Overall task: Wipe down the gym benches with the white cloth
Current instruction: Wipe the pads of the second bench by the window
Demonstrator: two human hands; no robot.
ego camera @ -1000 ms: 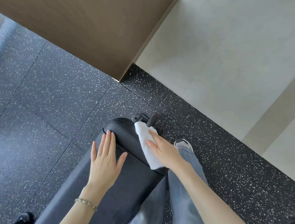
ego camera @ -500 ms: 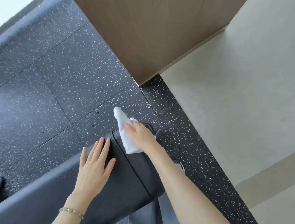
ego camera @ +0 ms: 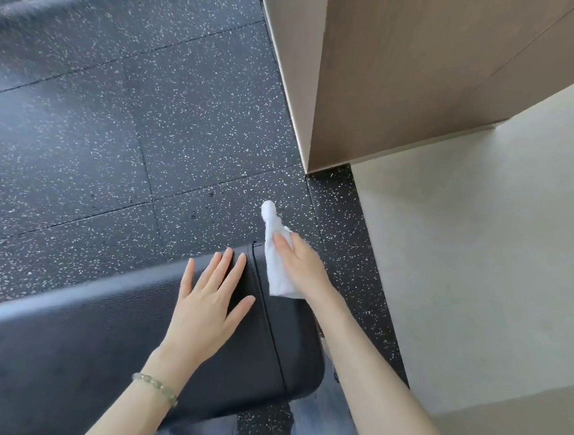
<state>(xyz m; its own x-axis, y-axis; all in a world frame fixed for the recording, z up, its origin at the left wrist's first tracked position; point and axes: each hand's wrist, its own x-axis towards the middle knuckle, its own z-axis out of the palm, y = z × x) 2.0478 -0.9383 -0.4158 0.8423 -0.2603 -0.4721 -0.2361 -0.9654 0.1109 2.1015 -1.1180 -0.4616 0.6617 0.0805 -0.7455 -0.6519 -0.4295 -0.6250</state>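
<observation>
White cloth (ego camera: pixel 279 275): we noted its long axis running away from us, tip beyond the bench (ego camera: pixel 97 339) end.
Left hand (ego camera: pixel 208 310): fingers lay flat on bench.
Right hand (ego camera: pixel 303 270): fingers straight, pressed cloth.

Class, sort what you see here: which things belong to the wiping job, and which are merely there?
Job: white cloth, bench, right hand pressing the cloth, left hand flat on the bench.
Merely there: speckled floor, wooden panel, bracelet, jeans.
</observation>
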